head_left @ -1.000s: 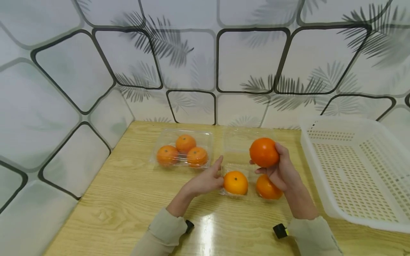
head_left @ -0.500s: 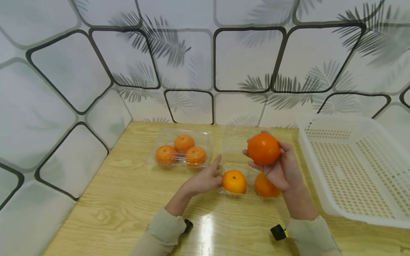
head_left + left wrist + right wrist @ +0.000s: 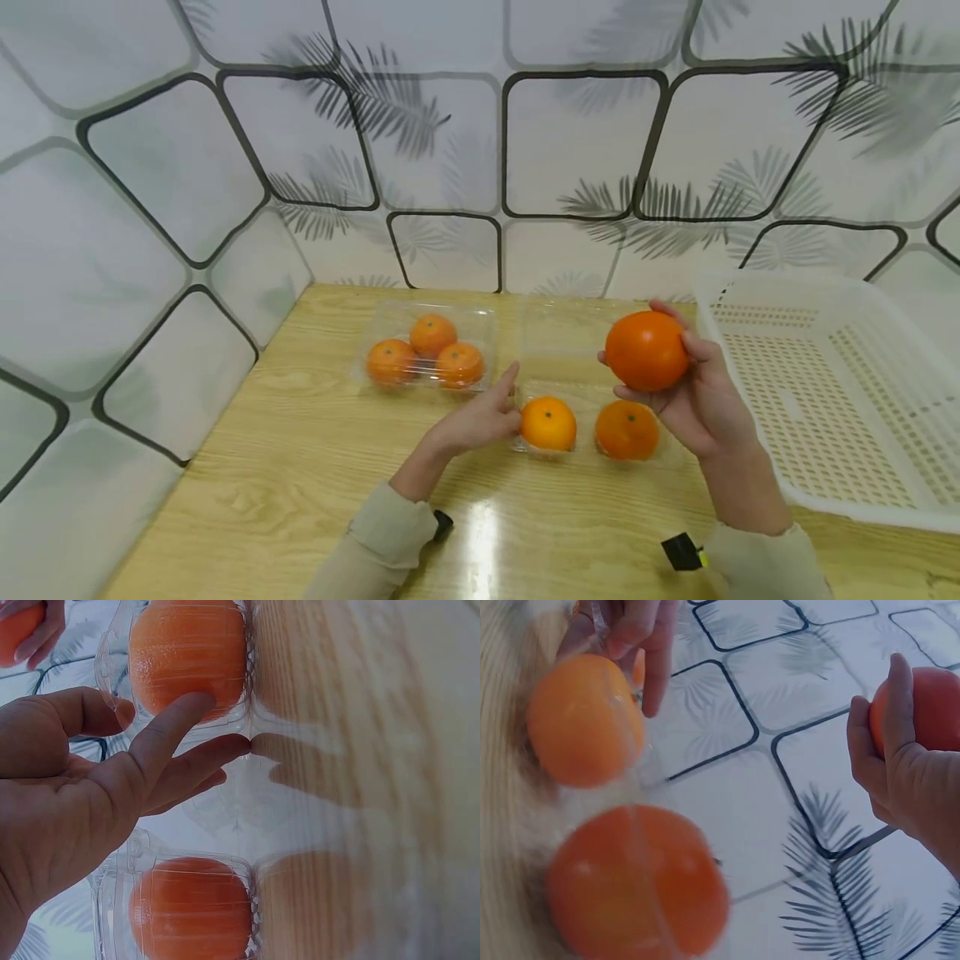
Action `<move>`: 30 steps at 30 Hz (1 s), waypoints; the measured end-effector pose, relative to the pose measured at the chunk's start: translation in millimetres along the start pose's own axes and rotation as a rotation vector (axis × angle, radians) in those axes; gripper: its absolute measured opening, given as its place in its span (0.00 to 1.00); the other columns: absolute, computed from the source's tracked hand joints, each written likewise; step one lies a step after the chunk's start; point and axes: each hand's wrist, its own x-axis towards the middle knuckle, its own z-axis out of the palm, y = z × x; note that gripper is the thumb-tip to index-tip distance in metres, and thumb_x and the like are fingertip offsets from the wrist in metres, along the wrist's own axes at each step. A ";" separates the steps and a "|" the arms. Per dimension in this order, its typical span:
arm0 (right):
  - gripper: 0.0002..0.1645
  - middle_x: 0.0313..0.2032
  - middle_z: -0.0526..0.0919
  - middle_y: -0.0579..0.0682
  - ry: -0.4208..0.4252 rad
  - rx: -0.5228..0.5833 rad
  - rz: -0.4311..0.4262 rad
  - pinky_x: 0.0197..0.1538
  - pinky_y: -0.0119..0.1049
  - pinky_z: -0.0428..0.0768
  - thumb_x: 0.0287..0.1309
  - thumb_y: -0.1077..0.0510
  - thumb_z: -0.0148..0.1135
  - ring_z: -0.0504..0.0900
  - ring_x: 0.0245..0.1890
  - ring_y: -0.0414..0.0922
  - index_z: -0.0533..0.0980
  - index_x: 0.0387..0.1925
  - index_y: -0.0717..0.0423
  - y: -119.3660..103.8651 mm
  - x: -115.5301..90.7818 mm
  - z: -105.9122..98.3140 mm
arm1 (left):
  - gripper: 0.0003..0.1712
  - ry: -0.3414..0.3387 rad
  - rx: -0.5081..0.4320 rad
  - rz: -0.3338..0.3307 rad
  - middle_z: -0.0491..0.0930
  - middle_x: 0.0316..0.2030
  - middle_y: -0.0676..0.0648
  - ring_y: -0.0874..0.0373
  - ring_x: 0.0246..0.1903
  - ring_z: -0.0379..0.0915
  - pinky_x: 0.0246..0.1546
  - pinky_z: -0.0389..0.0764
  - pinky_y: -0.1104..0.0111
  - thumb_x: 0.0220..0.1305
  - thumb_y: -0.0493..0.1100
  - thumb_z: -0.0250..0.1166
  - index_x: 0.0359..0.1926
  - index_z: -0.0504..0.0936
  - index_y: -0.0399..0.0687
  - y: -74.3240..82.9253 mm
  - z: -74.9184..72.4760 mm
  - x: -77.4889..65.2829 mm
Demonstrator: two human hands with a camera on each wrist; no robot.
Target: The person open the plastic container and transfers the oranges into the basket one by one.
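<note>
In the head view my right hand [image 3: 712, 408] grips a smooth orange [image 3: 647, 351] above the table, with fingers curled behind it. My left hand [image 3: 480, 425] touches the left side of an open clear plastic box [image 3: 587, 392]. The left wrist view shows the left fingers [image 3: 161, 746] fairly straight along the box wall, with the thumb close to the rim. Inside the box a yellower orange [image 3: 548, 423] sits at the left and a deeper-coloured orange [image 3: 627, 430] at the right. The box's clear lid [image 3: 562, 329] lies folded back.
To the left stands another clear box [image 3: 476, 321] with three oranges [image 3: 432, 336] in it. A white perforated basket [image 3: 817, 400] stands at the right. The wood-grain table [image 3: 285, 467] meets patterned walls at the back and left.
The right hand has moved right with the orange and turned it slightly, uncovering the right-hand orange in the box. The left hand stays at the box's side.
</note>
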 end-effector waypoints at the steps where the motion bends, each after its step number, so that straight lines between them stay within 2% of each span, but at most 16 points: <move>1: 0.23 0.62 0.67 0.57 0.013 -0.053 -0.002 0.50 0.52 0.82 0.79 0.56 0.32 0.76 0.59 0.66 0.64 0.68 0.47 -4.2 -1.6 3.4 | 0.48 0.003 0.002 -0.004 0.48 0.74 0.28 0.61 0.22 0.57 0.31 0.70 0.69 0.69 0.33 0.50 0.79 0.31 0.46 -0.2 0.0 0.0; 5: 0.24 0.63 0.65 0.55 0.054 -0.282 -0.008 0.49 0.50 0.82 0.79 0.56 0.33 0.78 0.58 0.61 0.64 0.69 0.44 -23.0 -7.6 20.3 | 0.48 0.009 0.005 -0.024 0.47 0.74 0.28 0.60 0.24 0.59 0.36 0.73 0.67 0.69 0.33 0.50 0.79 0.32 0.46 -0.1 -1.1 -1.3; 9: 0.25 0.64 0.64 0.56 0.071 -0.457 -0.030 0.48 0.53 0.83 0.78 0.59 0.33 0.79 0.57 0.57 0.60 0.71 0.46 -46.0 -12.1 31.1 | 0.47 0.007 0.011 -0.019 0.47 0.74 0.27 0.60 0.23 0.58 0.35 0.73 0.66 0.69 0.33 0.50 0.79 0.31 0.46 0.2 -3.3 -1.7; 12: 0.26 0.65 0.63 0.57 0.065 -0.550 -0.057 0.47 0.54 0.83 0.77 0.64 0.33 0.78 0.56 0.56 0.58 0.72 0.52 -64.8 -11.2 29.9 | 0.47 0.011 0.016 -0.016 0.47 0.74 0.27 0.60 0.23 0.58 0.34 0.72 0.66 0.69 0.33 0.50 0.79 0.32 0.45 0.5 -4.6 -1.6; 15: 0.27 0.65 0.62 0.57 0.086 -0.652 -0.087 0.45 0.51 0.84 0.75 0.69 0.34 0.79 0.55 0.54 0.59 0.72 0.56 -82.9 -8.0 25.1 | 0.47 0.010 0.019 -0.017 0.47 0.74 0.27 0.59 0.23 0.59 0.36 0.73 0.66 0.69 0.33 0.50 0.79 0.32 0.45 0.7 -5.0 -1.6; 18: 0.29 0.64 0.62 0.56 0.163 -0.749 -0.118 0.43 0.45 0.85 0.72 0.74 0.39 0.78 0.54 0.50 0.61 0.70 0.59 -98.3 -6.2 18.9 | 0.47 0.003 0.018 -0.018 0.47 0.74 0.27 0.59 0.24 0.59 0.37 0.73 0.66 0.69 0.33 0.50 0.79 0.32 0.45 0.0 -4.5 -1.0; 19: 0.29 0.63 0.63 0.54 0.215 -0.806 -0.120 0.43 0.41 0.85 0.71 0.74 0.42 0.78 0.53 0.48 0.63 0.70 0.58 -102.6 -6.3 17.2 | 0.47 0.000 0.018 -0.017 0.47 0.74 0.28 0.59 0.24 0.59 0.38 0.73 0.66 0.69 0.34 0.50 0.79 0.32 0.45 -0.4 -4.2 -0.6; 22: 0.29 0.60 0.66 0.47 0.392 -1.042 -0.079 0.41 0.30 0.83 0.68 0.71 0.53 0.74 0.51 0.44 0.67 0.68 0.55 -114.9 -6.8 12.3 | 0.47 -0.009 0.006 -0.015 0.47 0.74 0.28 0.60 0.23 0.58 0.36 0.72 0.66 0.69 0.33 0.50 0.79 0.32 0.45 -1.4 -3.0 0.6; 25: 0.30 0.56 0.66 0.38 0.532 -1.351 0.028 0.39 0.22 0.79 0.66 0.63 0.60 0.70 0.49 0.41 0.69 0.68 0.48 -126.9 -6.9 5.6 | 0.47 -0.013 -0.005 -0.013 0.47 0.74 0.28 0.60 0.22 0.56 0.32 0.70 0.67 0.69 0.33 0.50 0.79 0.32 0.46 -0.8 -1.8 1.2; 28: 0.30 0.54 0.66 0.32 0.573 -1.551 0.103 0.39 0.21 0.78 0.66 0.58 0.62 0.69 0.48 0.39 0.69 0.68 0.44 -137.8 -6.7 -6.6 | 0.47 -0.015 -0.004 -0.009 0.47 0.74 0.28 0.61 0.21 0.55 0.29 0.67 0.68 0.69 0.33 0.50 0.79 0.32 0.45 1.0 -0.9 0.8; 30: 0.29 0.52 0.65 0.31 0.595 -1.620 0.126 0.38 0.21 0.77 0.66 0.56 0.63 0.68 0.47 0.39 0.69 0.67 0.43 -142.9 -6.2 -17.0 | 0.47 -0.015 0.004 -0.004 0.47 0.74 0.28 0.61 0.20 0.54 0.28 0.67 0.68 0.69 0.33 0.50 0.79 0.32 0.45 2.4 -0.4 0.2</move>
